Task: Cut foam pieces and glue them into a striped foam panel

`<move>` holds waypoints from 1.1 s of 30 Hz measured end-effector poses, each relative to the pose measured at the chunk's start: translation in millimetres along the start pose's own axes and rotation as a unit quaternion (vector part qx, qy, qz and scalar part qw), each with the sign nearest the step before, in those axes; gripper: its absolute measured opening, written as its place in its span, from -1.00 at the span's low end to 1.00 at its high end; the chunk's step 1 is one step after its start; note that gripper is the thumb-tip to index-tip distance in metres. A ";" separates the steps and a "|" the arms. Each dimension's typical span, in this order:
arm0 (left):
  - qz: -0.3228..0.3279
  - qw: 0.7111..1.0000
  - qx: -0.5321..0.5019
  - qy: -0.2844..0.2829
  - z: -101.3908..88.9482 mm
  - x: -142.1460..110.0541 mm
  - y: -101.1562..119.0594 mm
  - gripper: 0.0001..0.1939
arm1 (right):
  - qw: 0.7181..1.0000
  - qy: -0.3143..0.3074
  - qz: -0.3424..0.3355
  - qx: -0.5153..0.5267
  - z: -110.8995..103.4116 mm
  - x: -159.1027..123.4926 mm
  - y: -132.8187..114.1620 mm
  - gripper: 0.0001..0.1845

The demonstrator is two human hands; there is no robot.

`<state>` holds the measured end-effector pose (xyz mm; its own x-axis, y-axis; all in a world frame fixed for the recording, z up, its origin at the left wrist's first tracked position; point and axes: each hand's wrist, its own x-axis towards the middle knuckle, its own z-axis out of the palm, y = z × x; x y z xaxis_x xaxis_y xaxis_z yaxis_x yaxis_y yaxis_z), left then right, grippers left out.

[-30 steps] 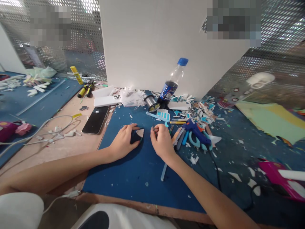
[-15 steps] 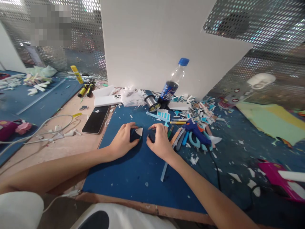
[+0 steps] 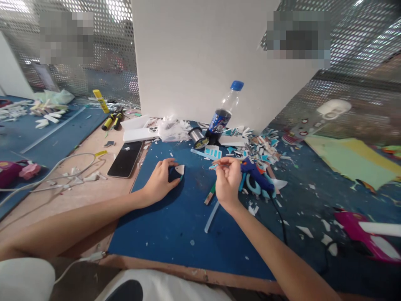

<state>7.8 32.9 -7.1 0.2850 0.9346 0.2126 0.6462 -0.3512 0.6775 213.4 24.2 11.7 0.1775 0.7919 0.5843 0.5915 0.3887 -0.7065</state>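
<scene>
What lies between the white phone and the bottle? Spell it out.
In the head view, a crumpled whitish plastic bag lies beside the white phone, then a silvery spool next to the bottle.

blue glue gun, magenta glue gun, black-and-yellow pliers

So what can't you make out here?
All in the head view:
Whether the right hand holds anything: too small at the fingertips.
Whether the left hand grips the pale piece: its fingers hide the contact.
Small print on the bottle label: too blurred.
The rightmost magenta tool: cut off by the edge.
</scene>
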 end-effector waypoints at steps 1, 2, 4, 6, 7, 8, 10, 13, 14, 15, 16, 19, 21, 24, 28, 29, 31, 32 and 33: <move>-0.001 1.000 -0.004 0.002 0.1 -0.2 0.2 -0.59 | 1.000 0.006 -0.009 -0.008 -2.6 2.1 -1.2 -0.89; -0.002 1.000 -0.008 0.003 0.2 -0.4 0.5 -0.58 | 1.000 0.007 -0.020 -0.020 -5.6 4.5 -2.4 -0.91; -0.001 1.000 -0.019 0.006 0.3 -1.3 1.4 -0.55 | 0.998 -0.002 -0.038 -0.057 -12.4 11.0 -2.9 -0.90; 0.001 0.999 -0.031 0.009 0.4 -2.5 2.3 -0.52 | 0.994 -0.018 -0.041 -0.105 -17.8 19.8 1.5 -0.86; 0.002 0.999 -0.036 0.011 0.4 -3.1 2.6 -0.52 | 0.991 -0.025 -0.035 -0.130 -19.1 24.9 6.0 -0.84; 0.003 0.999 -0.042 0.013 0.4 -3.5 2.8 -0.52 | 0.987 -0.035 -0.026 -0.155 -19.0 30.4 11.9 -0.82; 0.000 0.999 -0.051 0.016 0.5 -4.1 2.6 -0.55 | 0.978 -0.068 -0.005 -0.198 -14.9 42.1 26.8 -0.75; -0.008 0.998 -0.059 0.017 0.7 -4.0 1.0 -0.57 | 0.958 -0.123 0.024 -0.257 -2.9 60.8 49.3 -0.66; -0.009 0.998 -0.060 0.017 0.7 -3.9 0.4 -0.57 | 0.951 -0.139 0.035 -0.273 1.0 67.2 55.4 -0.65; -0.009 0.998 -0.061 0.017 0.8 -3.8 -0.3 -0.58 | 0.945 -0.153 0.047 -0.286 4.2 73.6 60.5 -0.64; -0.009 0.998 -0.061 0.018 0.9 -3.7 -0.9 -0.58 | 0.938 -0.164 0.060 -0.298 6.6 79.7 64.7 -0.65; -0.008 0.998 -0.060 0.022 1.4 -3.7 -2.4 -0.62 | 0.924 -0.185 0.099 -0.321 9.4 94.9 72.9 -0.64; -0.007 0.998 -0.060 0.026 2.1 -3.5 -3.2 -0.64 | 0.916 -0.195 0.125 -0.327 9.6 100.5 76.0 -0.63; -0.005 0.997 -0.064 0.032 3.5 -2.9 -4.6 -0.65 | 0.912 -0.200 0.152 -0.324 9.8 102.4 77.2 -0.63; 0.002 0.996 -0.081 0.042 4.0 -3.4 -5.3 -0.66 | 0.924 -0.169 0.154 -0.307 4.8 100.7 67.6 -0.66; 0.005 0.995 -0.086 0.045 3.6 -3.8 -5.0 -0.66 | 0.929 -0.156 0.150 -0.300 1.7 100.3 62.7 -0.65; 0.014 0.994 -0.099 0.052 1.8 -4.9 -4.1 -0.69 | 0.940 -0.132 0.143 -0.281 -6.3 98.7 50.3 -0.57; 0.018 0.993 -0.106 0.056 0.6 -5.1 -3.6 -0.70 | 0.945 -0.127 0.141 -0.267 -10.8 97.1 43.2 -0.50; 0.020 0.991 -0.114 0.061 -0.8 -5.1 -3.2 -0.70 | 0.950 -0.127 0.138 -0.249 -15.2 94.5 35.7 -0.46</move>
<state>3.7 29.3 -9.8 0.2102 0.9246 0.3176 0.4552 -0.3801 0.8052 263.2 105.8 47.8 0.2209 0.9440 0.2449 0.8599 -0.0701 -0.5056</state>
